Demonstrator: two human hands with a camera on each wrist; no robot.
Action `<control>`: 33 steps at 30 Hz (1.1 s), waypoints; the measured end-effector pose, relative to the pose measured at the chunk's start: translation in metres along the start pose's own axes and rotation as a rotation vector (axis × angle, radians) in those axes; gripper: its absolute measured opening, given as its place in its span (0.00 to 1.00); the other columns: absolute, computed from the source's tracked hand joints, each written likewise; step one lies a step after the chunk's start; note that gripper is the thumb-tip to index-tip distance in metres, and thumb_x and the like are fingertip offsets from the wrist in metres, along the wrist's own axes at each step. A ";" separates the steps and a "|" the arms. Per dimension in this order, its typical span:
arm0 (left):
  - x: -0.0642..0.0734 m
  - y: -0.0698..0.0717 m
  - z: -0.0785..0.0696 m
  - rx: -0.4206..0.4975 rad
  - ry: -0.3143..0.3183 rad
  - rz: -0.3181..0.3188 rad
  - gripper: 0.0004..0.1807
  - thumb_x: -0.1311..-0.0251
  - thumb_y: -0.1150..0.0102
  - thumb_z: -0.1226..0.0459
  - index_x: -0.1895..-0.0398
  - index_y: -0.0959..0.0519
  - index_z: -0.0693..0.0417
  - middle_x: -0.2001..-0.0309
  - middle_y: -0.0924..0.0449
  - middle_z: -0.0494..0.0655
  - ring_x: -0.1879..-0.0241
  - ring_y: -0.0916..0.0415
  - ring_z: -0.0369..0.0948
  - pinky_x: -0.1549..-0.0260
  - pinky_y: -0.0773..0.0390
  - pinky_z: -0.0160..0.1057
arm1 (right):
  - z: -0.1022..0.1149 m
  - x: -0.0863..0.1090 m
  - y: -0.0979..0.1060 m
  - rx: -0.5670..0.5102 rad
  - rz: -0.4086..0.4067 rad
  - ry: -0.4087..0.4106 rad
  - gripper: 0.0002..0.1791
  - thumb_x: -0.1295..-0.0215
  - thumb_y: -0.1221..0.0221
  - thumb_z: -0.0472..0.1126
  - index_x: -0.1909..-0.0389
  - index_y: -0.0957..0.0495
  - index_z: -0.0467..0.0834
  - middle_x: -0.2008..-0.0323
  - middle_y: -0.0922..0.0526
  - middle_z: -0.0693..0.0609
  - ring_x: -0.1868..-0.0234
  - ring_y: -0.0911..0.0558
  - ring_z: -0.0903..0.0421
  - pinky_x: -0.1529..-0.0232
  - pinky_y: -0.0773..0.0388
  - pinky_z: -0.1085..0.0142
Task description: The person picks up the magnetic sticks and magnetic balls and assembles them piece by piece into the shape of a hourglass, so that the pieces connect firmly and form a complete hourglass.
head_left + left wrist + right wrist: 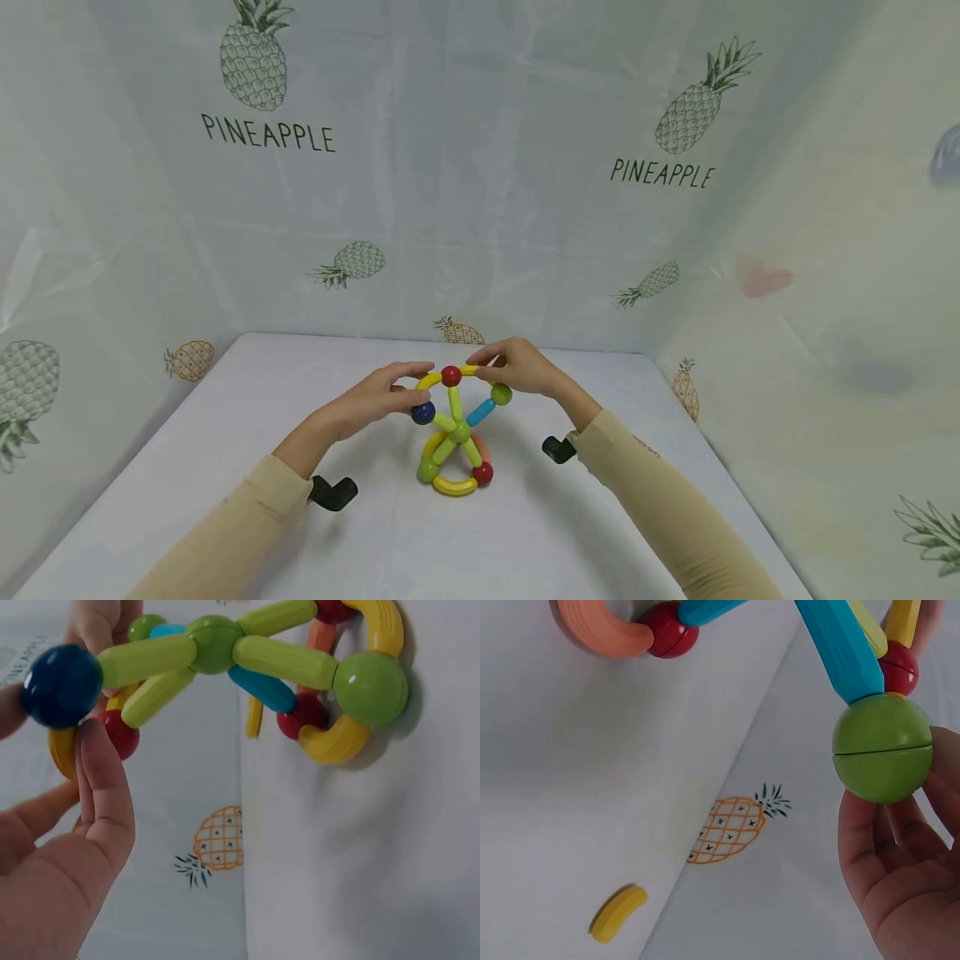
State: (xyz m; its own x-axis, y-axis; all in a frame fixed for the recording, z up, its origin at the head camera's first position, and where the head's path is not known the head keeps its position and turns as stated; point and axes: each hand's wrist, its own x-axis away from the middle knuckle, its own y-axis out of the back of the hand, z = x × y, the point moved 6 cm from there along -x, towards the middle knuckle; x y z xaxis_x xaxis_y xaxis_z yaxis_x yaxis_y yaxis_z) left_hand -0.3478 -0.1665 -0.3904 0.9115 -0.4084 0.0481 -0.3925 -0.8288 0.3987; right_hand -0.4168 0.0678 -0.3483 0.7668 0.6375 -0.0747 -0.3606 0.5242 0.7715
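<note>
A ball-and-rod magnetic building toy (460,431) stands on the table, with a ring of balls and curved rods at its base. Straight rods fan out from a central green ball (214,645) to an upper arc. My left hand (378,398) grips the arc's left end, around the navy ball (61,686) and the yellow curved rod (63,752) joined to it. With its fingers curled, my right hand (523,367) pinches the yellow curved rod at the upper right, beside a green ball (883,750) on a blue rod (841,649). A red ball (451,376) tops the arc between the hands.
A loose yellow curved rod (619,913) lies on the white table (600,533) near its back edge. Behind and to the sides hangs a pineapple-print curtain (480,167). Black wrist-camera mounts (333,493) jut out below both sleeves.
</note>
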 end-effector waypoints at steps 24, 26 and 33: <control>-0.025 0.003 -0.013 -0.057 -0.085 0.136 0.26 0.24 0.42 0.58 0.24 0.30 0.40 0.26 0.32 0.50 0.47 0.20 0.50 0.52 0.17 0.47 | 0.006 -0.003 -0.001 0.032 -0.036 0.124 0.14 0.25 0.34 0.41 0.42 0.13 0.48 0.51 0.11 0.54 0.60 0.15 0.54 0.59 0.14 0.65; -0.026 0.004 -0.014 -0.084 -0.087 0.138 0.27 0.24 0.42 0.58 0.24 0.30 0.41 0.27 0.31 0.51 0.50 0.19 0.50 0.53 0.16 0.47 | 0.007 -0.003 -0.001 0.030 -0.040 0.128 0.14 0.25 0.33 0.41 0.42 0.13 0.48 0.51 0.11 0.53 0.59 0.15 0.55 0.59 0.14 0.65; -0.028 0.004 -0.020 -0.161 -0.110 0.182 0.28 0.25 0.42 0.59 0.24 0.31 0.42 0.27 0.30 0.52 0.51 0.20 0.50 0.57 0.15 0.45 | 0.008 -0.001 -0.001 0.000 -0.046 0.105 0.13 0.25 0.33 0.42 0.43 0.13 0.49 0.51 0.11 0.54 0.61 0.14 0.56 0.58 0.14 0.65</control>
State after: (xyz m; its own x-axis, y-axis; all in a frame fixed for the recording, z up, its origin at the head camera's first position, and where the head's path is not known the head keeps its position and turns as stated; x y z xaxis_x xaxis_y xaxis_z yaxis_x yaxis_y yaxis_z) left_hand -0.3727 -0.1509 -0.3717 0.8051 -0.5920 0.0359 -0.5162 -0.6696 0.5340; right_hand -0.4126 0.0622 -0.3443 0.7229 0.6683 -0.1754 -0.3264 0.5541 0.7658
